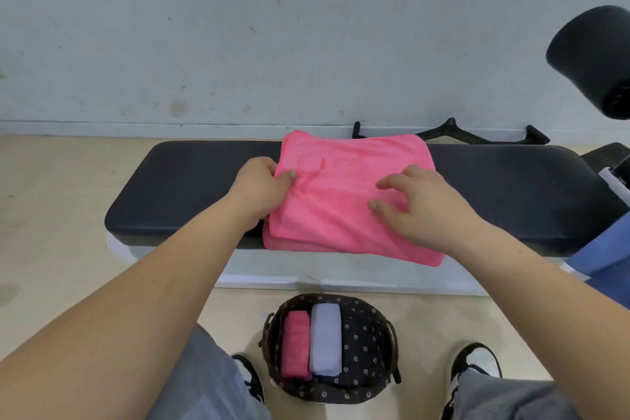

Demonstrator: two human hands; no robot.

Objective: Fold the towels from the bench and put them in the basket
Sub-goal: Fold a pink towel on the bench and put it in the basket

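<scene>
You are in the middle of folding the soft bright pink towel [344,194] on the long black padded bench [191,187]: your left hand [260,189] pinches its left edge, your right hand [419,204] lies spread flat on top, so next fold it smaller for the round dark flowered basket [371,334] on the floor.

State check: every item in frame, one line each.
Pink towel: partly folded, on bench, near edge overhanging.
Bench: bearing one towel.
Basket: holds two folded towels, room left.
Left hand: gripping the towel's left edge.
Right hand: open, fingers resting on towel.
</scene>
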